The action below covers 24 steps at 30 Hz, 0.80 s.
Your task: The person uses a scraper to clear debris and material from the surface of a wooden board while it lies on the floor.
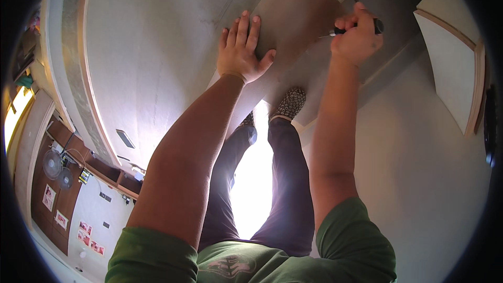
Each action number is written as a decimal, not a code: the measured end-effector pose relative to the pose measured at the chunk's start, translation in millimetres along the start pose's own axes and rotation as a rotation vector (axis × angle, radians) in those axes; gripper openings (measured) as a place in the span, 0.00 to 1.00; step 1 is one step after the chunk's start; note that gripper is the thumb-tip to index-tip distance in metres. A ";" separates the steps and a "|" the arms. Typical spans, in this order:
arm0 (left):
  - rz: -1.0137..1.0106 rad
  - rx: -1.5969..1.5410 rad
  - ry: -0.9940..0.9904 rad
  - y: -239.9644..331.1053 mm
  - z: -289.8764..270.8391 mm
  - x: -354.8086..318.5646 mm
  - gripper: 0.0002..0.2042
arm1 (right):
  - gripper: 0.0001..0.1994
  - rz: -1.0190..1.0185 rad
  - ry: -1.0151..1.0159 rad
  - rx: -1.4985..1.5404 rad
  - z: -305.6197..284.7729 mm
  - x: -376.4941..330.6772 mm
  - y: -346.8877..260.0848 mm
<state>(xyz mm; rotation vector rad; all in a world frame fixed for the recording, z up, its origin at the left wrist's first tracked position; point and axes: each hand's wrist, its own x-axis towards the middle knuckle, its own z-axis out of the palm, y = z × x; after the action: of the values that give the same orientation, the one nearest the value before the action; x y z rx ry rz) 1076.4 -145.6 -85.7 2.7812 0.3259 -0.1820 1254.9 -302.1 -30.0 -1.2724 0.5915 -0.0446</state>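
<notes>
My left hand (240,52) lies flat with fingers spread on a broad pale grey panel (157,36), next to the edge of a brownish panel (298,13). Off to the right, my right hand (359,42) is closed around a screwdriver (339,31) with a black handle. Its thin metal shaft points left, and the round handle end sticks out on the hand's right side. The tip appears to be apart from the panel, though I cannot tell for certain. My fingers cover the middle of the handle.
Below my hands are my feet in patterned footwear (290,102), with bright light between my legs. A pale box-like piece with wooden edges (450,57) juts in at the right. Far left, a fan (53,164) and wooden shelving (102,167) show beyond a long raised edge (86,73).
</notes>
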 end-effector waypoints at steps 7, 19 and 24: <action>-0.001 -0.024 0.001 0.1 -1.6 2.4 0.45 | 0.08 0.036 -0.062 -0.031 3.6 8.6 14.1; -0.025 -0.009 -0.034 -0.3 -3.8 0.8 0.45 | 0.13 0.217 -0.172 0.029 -37.9 -65.3 -51.1; -0.038 -0.001 -0.038 -2.2 -3.9 -1.7 0.45 | 0.12 0.043 -0.165 -0.040 -0.1 -29.5 -103.0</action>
<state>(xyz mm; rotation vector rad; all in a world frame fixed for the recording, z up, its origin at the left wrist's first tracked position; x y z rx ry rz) 1074.5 -142.6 -82.5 2.7681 0.3696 -0.2429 1259.4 -324.2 74.6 -1.2875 0.4790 0.1072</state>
